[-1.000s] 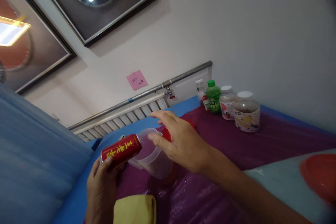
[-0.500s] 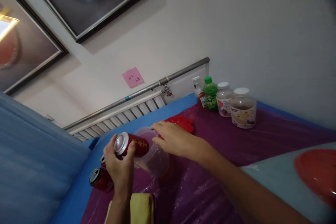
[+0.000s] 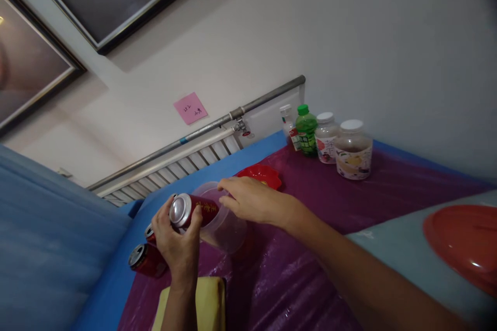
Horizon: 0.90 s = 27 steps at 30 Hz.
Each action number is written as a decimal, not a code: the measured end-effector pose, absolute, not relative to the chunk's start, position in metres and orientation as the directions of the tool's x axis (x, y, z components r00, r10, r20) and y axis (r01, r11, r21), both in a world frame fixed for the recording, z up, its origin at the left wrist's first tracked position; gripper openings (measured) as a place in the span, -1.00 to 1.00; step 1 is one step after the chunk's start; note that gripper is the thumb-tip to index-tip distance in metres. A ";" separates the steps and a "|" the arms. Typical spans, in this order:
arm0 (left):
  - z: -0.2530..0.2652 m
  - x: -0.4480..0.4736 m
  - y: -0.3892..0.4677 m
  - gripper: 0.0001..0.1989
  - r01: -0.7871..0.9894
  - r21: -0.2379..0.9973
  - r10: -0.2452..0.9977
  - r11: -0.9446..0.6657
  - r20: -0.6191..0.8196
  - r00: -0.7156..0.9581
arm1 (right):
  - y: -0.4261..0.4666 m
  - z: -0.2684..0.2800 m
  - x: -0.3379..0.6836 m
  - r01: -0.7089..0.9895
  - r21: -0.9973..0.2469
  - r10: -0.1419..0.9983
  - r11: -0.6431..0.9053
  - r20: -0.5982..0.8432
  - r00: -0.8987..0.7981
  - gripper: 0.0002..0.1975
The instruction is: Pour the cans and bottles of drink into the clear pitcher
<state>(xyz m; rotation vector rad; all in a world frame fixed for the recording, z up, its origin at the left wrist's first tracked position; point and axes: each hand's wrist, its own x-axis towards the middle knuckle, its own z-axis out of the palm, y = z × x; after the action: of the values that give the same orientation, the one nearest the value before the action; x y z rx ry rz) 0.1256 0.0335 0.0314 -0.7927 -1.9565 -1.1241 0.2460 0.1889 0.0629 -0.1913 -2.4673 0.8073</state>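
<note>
In my left hand [image 3: 176, 238] is a red drink can [image 3: 205, 208] with yellow characters, gripped around its silver bottom end. The can is tilted, bottom end up, with its other end over the mouth of a clear plastic container [image 3: 227, 232]. My right hand [image 3: 248, 199] holds the far right part of the container's rim, fingertips bent over it. Whether liquid runs from the can is hidden. Beside my left wrist stand a red can with an open top [image 3: 147, 260] and a second red can [image 3: 149, 234], mostly covered by my hand.
A red dish [image 3: 264, 173] lies behind my right hand. A folded yellow cloth [image 3: 209, 302] sits under my left forearm. A green bottle [image 3: 306, 132], a small clear bottle [image 3: 287, 120] and two white-lidded jars [image 3: 353, 152] line the back. At right is a red lid-like object [image 3: 466, 243].
The camera view has shifted slightly, so the scene sits a little higher and further left. Both hands keep their hold on the can and the container.
</note>
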 end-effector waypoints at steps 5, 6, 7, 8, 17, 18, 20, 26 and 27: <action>0.030 0.124 0.033 -0.43 0.805 0.410 0.166 0.428 0.841 -0.516 | 0.190 0.064 0.244 -0.001 -0.577 0.280 0.816 0.398 -0.873 -0.77; 0.029 0.123 0.032 -0.43 0.806 0.406 0.167 0.430 0.842 -0.513 | 0.191 0.064 0.244 -0.001 -0.579 0.275 0.816 0.389 -0.879 -0.76; 0.029 0.122 0.032 -0.43 0.808 0.401 0.167 0.432 0.845 -0.509 | 0.191 0.065 0.244 -0.002 -0.581 0.269 0.814 0.380 -0.885 -0.75; 0.028 0.122 0.032 -0.42 0.809 0.397 0.167 0.433 0.847 -0.504 | 0.191 0.066 0.244 -0.004 -0.584 0.263 0.812 0.371 -0.891 -0.74; 0.028 0.121 0.031 -0.42 0.815 0.379 0.174 0.437 0.854 -0.490 | 0.191 0.068 0.244 0.012 -0.606 0.256 0.795 0.317 -0.913 -0.70; 0.028 0.121 0.031 -0.43 0.816 0.379 0.175 0.436 0.854 -0.490 | 0.191 0.068 0.244 0.015 -0.607 0.258 0.795 0.315 -0.913 -0.70; 0.027 0.120 0.031 -0.43 0.817 0.380 0.174 0.435 0.854 -0.490 | 0.192 0.067 0.243 0.014 -0.611 0.259 0.792 0.314 -0.913 -0.69; 0.026 0.120 0.031 -0.44 0.806 0.395 0.170 0.442 0.845 -0.507 | 0.194 0.065 0.242 -0.001 -0.625 0.258 0.781 0.323 -0.910 -0.67; 0.026 0.120 0.031 -0.44 0.805 0.394 0.169 0.443 0.845 -0.507 | 0.194 0.065 0.241 -0.002 -0.626 0.257 0.780 0.324 -0.910 -0.67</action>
<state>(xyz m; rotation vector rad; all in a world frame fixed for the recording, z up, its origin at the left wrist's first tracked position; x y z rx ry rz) 0.1198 0.0306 0.0265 -0.8190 -1.9413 -1.0706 0.2415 0.1938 0.0650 -0.1934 -2.5771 0.9062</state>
